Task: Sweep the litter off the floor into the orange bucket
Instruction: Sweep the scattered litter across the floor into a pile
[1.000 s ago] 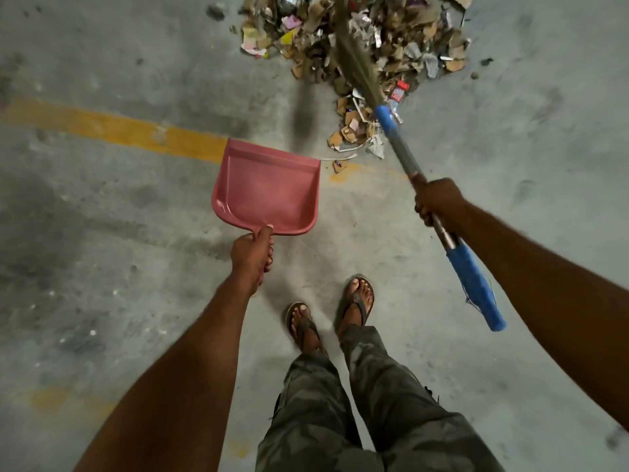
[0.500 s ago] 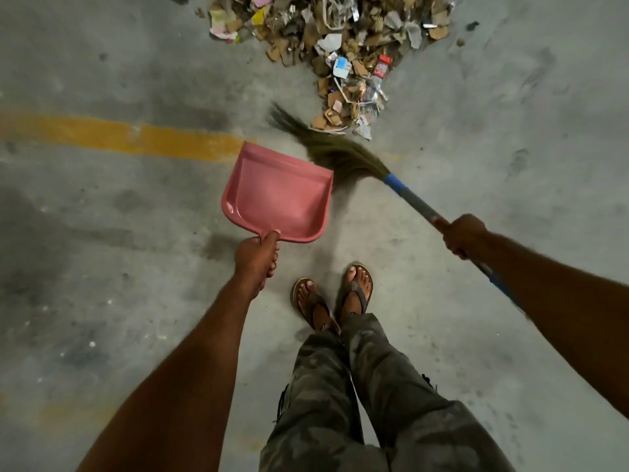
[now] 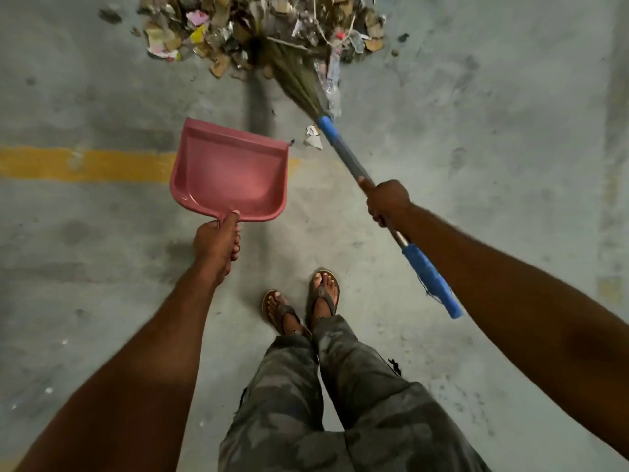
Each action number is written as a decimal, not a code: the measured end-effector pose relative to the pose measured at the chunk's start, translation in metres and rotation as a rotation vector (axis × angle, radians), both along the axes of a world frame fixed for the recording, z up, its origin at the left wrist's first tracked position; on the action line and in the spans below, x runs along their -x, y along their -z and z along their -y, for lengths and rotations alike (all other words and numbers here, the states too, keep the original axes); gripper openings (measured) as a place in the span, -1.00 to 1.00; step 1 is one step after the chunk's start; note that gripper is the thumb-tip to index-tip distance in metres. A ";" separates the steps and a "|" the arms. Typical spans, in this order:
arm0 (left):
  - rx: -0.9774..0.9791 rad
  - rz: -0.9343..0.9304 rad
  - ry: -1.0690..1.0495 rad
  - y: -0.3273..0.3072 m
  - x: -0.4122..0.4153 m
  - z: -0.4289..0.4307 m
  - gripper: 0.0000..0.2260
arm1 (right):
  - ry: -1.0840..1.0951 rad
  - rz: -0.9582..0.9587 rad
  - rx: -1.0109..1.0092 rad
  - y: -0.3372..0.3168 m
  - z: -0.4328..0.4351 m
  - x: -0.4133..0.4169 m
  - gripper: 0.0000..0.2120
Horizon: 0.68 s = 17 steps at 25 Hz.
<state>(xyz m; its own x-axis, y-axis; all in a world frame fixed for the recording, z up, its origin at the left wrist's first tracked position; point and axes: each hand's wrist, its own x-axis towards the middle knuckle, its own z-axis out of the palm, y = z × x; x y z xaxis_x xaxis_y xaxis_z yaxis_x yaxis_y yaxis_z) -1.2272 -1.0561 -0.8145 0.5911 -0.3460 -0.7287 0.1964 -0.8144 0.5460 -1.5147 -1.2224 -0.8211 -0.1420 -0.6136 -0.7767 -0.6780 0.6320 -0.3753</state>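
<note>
A pile of litter (image 3: 218, 32), paper and cardboard scraps, lies on the concrete floor at the top of the view. My left hand (image 3: 218, 241) grips the handle of a pink dustpan (image 3: 231, 172), which is empty and held in front of my feet. My right hand (image 3: 386, 201) grips the grey and blue handle of a broom (image 3: 343, 148). The broom's bristles (image 3: 292, 73) reach into the near edge of the pile. Two small white scraps (image 3: 313, 139) lie between the dustpan and the broom handle. No orange bucket is in view.
A faded yellow painted line (image 3: 85, 163) crosses the floor behind the dustpan. My feet in sandals (image 3: 303, 306) stand below the dustpan, with camouflage trousers beneath. Small dark bits (image 3: 110, 15) lie left and right of the pile.
Half a second ago the bristles lay at the dustpan's far right corner. The broom has swung forward into the pile again. The dustpan has stayed about where it was.
</note>
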 end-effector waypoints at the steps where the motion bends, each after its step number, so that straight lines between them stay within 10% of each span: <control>1: -0.005 -0.006 -0.007 0.000 0.001 0.000 -0.67 | -0.020 -0.007 -0.060 0.003 -0.018 0.016 -0.42; 10: -0.084 -0.057 0.153 0.015 0.005 -0.011 -0.67 | -0.157 -0.385 -0.089 0.007 -0.012 0.103 -0.38; 17: 0.021 -0.037 0.105 0.006 -0.019 0.037 -0.67 | 0.164 -0.122 0.202 -0.009 0.071 0.018 -0.41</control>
<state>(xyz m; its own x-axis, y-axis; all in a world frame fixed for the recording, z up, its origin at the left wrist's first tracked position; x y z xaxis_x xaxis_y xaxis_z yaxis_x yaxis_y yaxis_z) -1.2081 -1.0927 -0.8208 0.5232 -0.4202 -0.7414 0.1311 -0.8199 0.5572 -1.5326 -1.2938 -0.8119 -0.3372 -0.7155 -0.6119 -0.6204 0.6577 -0.4271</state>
